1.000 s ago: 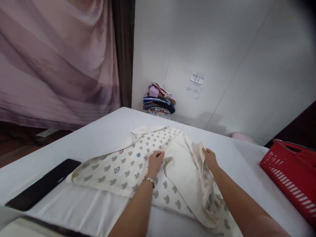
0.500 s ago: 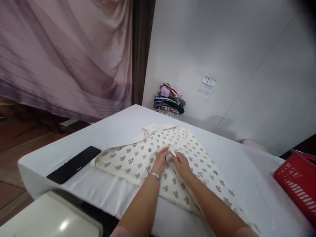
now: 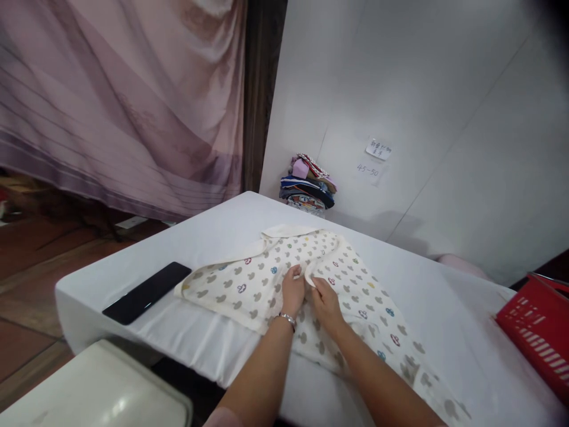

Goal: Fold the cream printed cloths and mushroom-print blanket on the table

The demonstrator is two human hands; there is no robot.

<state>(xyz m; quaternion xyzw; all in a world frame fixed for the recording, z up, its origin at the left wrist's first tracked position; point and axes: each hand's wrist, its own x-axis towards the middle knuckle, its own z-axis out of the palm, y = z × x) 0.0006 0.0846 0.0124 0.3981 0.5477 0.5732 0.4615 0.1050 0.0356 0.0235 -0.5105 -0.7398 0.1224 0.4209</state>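
Observation:
A cream cloth with a grey and coloured mushroom print lies spread and rumpled over the white-covered table. It looks like a garment or blanket; its exact kind does not show. My right hand pinches a plain cream edge of it, raised in a small fold near the middle. Just left of that fold is my left hand, wearing a silver bracelet. Its fingers are curled in against the cloth, and their tips are partly hidden.
A black phone-like slab lies near the table's left edge. Folded clothes are stacked at the back against the wall. A red plastic basket stands on the right. A pale rounded seat or lid sits at the lower left.
My left hand has come slightly away from the raised edge, while my right hand keeps its pinch there. The whole view has shifted a little.

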